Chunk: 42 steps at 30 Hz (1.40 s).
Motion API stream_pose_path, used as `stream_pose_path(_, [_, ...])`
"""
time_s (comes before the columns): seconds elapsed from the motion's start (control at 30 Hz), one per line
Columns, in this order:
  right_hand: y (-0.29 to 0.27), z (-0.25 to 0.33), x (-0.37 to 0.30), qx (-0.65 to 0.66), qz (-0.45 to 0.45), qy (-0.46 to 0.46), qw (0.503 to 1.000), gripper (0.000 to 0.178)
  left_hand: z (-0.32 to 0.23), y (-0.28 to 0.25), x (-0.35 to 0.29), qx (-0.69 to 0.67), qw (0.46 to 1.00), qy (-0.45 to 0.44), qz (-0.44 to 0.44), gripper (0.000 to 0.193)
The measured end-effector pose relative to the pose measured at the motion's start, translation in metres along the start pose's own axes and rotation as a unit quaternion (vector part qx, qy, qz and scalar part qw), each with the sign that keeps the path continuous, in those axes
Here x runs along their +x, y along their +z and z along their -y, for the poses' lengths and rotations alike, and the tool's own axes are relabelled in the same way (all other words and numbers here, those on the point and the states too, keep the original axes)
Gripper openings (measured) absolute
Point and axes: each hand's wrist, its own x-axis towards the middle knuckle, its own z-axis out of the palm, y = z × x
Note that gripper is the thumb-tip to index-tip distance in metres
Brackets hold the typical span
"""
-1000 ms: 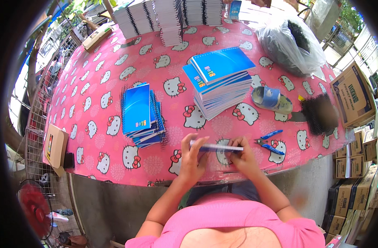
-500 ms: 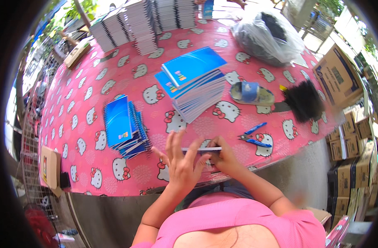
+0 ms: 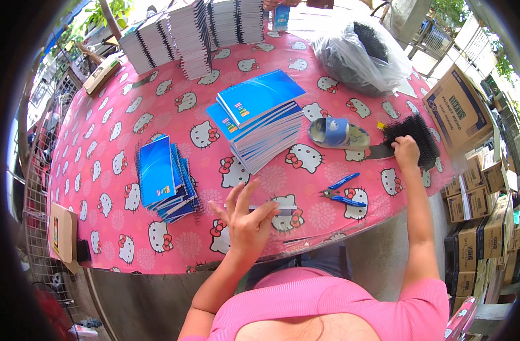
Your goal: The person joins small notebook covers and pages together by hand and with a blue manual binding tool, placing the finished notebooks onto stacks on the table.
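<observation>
My left hand [image 3: 245, 224] holds a thin notebook [image 3: 282, 209] edge-on above the near side of the table, thumb and fingers closed on it. My right hand [image 3: 406, 152] is stretched out to the right, its fingertips pinched at a pile of black spiral binding coils [image 3: 423, 136]. Whether a single coil is between those fingers is too small to make out. Blue-handled cutting pliers [image 3: 344, 192] lie between my hands. Beyond them a slipper [image 3: 338, 133] rests beside the coils. A stack of blue-covered notebooks [image 3: 265, 108] stands ahead, its pages' edges facing me.
Left of my hands is a smaller pile of spiral-bound blue notebooks [image 3: 160, 176]. Tall stacks of bound notebooks [image 3: 189, 42] stand at the far edge near another person's hands [image 3: 271, 4]. A plastic bag of black coils [image 3: 356, 59] and a cardboard box [image 3: 459, 111] are at the right.
My right hand has left the notebook's right end and reached out to the coil pile. My left hand keeps the notebook near the same place.
</observation>
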Motion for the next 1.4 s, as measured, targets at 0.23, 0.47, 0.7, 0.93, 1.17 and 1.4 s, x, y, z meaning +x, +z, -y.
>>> stream_pose_path(0.23, [-0.051,0.118,-0.076,0.314,0.027,-0.149,0.937,0.031,0.014,0.004,-0.007,-0.089,0.995,-0.01,0.052,0.014])
stream_pose_path(0.47, [-0.097,0.2,-0.154,0.525,0.152,-0.207,0.812,0.031,0.012,0.004,-0.007,-0.101,0.992,-0.019,0.066,0.02])
stream_pose_path(0.7, [-0.104,0.198,-0.135,0.499,0.199,-0.212,0.816,0.024,0.014,0.006,-0.01,-0.116,0.992,-0.023,0.044,0.019])
stream_pose_path(0.93, [-0.107,0.21,-0.137,0.52,0.305,-0.178,0.778,0.023,0.011,0.0,-0.005,-0.081,0.996,0.013,0.04,0.021])
stream_pose_path(1.17, [-0.105,0.221,-0.149,0.41,0.159,-0.308,0.844,0.02,0.013,0.004,-0.011,-0.098,0.994,-0.016,0.043,0.021])
stream_pose_path(1.4, [-0.106,0.235,-0.155,0.426,0.128,-0.285,0.849,0.022,0.014,0.004,-0.011,-0.097,0.994,-0.01,0.048,0.021])
